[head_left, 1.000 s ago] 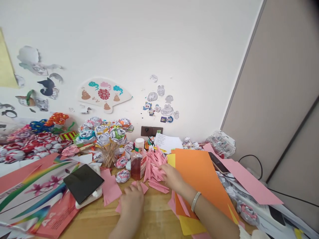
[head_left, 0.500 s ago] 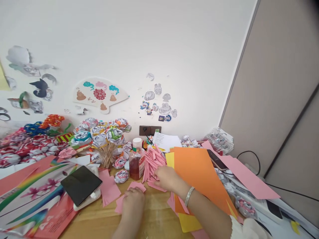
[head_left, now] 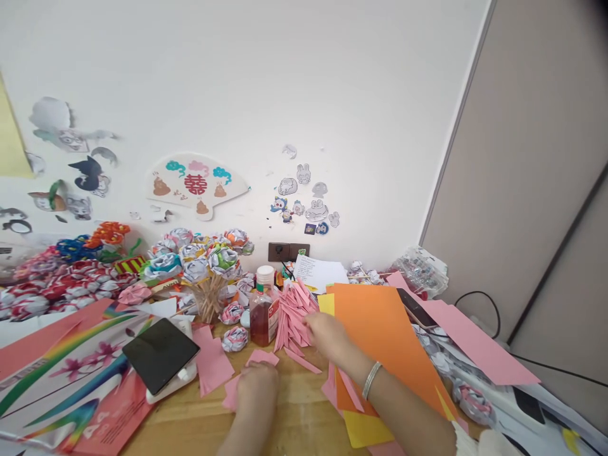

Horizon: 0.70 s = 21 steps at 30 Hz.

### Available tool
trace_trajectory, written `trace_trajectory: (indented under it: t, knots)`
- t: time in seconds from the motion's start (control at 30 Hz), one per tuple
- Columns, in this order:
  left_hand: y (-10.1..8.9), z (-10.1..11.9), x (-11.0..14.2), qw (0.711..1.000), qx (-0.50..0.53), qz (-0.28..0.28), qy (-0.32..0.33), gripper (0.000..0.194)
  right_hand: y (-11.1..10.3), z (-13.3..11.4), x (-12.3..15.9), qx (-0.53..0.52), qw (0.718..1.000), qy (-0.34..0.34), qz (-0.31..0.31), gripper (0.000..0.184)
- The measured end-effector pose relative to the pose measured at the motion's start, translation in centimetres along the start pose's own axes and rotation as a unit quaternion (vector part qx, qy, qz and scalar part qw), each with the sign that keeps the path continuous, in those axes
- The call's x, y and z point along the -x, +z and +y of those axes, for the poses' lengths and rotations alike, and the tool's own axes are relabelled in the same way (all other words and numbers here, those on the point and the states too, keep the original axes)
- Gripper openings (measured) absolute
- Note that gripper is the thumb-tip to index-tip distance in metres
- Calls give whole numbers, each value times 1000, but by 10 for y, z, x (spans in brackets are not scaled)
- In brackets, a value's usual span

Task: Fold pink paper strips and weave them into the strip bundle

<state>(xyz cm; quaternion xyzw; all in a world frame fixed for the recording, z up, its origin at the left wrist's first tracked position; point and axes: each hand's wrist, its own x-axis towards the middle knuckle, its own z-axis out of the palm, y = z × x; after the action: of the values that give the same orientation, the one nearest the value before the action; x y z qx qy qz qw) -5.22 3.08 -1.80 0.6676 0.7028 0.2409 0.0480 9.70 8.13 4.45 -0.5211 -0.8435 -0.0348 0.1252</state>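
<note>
My left hand (head_left: 259,385) rests low over a small stack of pink paper pieces (head_left: 263,358), its fingers curled down on the paper; the fingertips are mostly hidden. My right hand (head_left: 327,335) reaches to the right edge of a heap of folded pink paper strips (head_left: 293,310), thumb and fingers pinched at a strip there, mostly covered by the hand. One loose pink strip (head_left: 303,361) lies on the wood in front of the heap. A bottle of reddish liquid (head_left: 263,316) with a white cap stands left of the heap.
A black tablet-like device (head_left: 161,354) and pink sheets (head_left: 212,364) lie at left, beside an A4 paper pack (head_left: 95,373). Paper flowers on sticks (head_left: 209,297) stand behind. Orange card (head_left: 375,342) lies under my right forearm; a phone (head_left: 417,308) is farther right.
My right hand dipped toward the near strips, then drew back up to the heap's right edge. A strip in front now lies more apart. My left fingers curl more over the pink paper.
</note>
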Motion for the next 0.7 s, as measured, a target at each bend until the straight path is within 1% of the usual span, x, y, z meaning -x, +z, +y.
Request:
trace_trajectory:
  t: [0.03, 0.13, 0.23, 0.3, 0.33, 0.4, 0.43, 0.47, 0.53, 0.57, 0.63, 0.67, 0.7]
  knots:
    - [-1, 2, 0, 999, -36, -3, -9, 13, -7, 1, -7, -4, 1000, 5, 12, 21]
    - [-7, 8, 1, 992, -127, -7, -23, 22, -28, 3, -32, -6, 998, 44, 52, 25]
    - [-11, 13, 2, 984, -178, -12, -18, 31, -40, -1, -46, 4, 997, 47, 62, 27]
    - [-12, 14, 3, 980, -200, -19, -9, 33, -36, -6, -40, 15, 999, 32, 39, 25]
    - [-12, 15, 4, 978, -209, -21, -5, 34, -31, -10, -33, 22, 1000, 17, 11, 24]
    - [-11, 15, 5, 974, -226, -24, 3, 35, -13, -17, -14, 32, 999, 3, -41, 24]
    - [-10, 15, 6, 972, -233, -25, 4, 36, -3, -21, -3, 50, 995, -9, -84, 24]
    - [-10, 15, 7, 971, -239, -25, 4, 37, 6, -23, 8, 62, 992, -24, -107, 21]
    - [-9, 15, 8, 968, -248, -28, 4, 38, 21, -24, 23, 68, 992, -22, -100, 16]
    - [-8, 15, 8, 967, -252, -30, 4, 39, 24, -22, 27, 69, 992, -21, -101, 16]
    - [-6, 15, 8, 965, -259, -33, 5, 39, 20, -16, 26, 68, 993, -20, -93, 17]
    - [-6, 16, 8, 964, -263, -34, 5, 39, 13, -12, 20, 65, 995, -16, -80, 19]
    - [-5, 16, 8, 963, -266, -35, 5, 38, 4, -8, 12, 50, 997, -3, -50, 21]
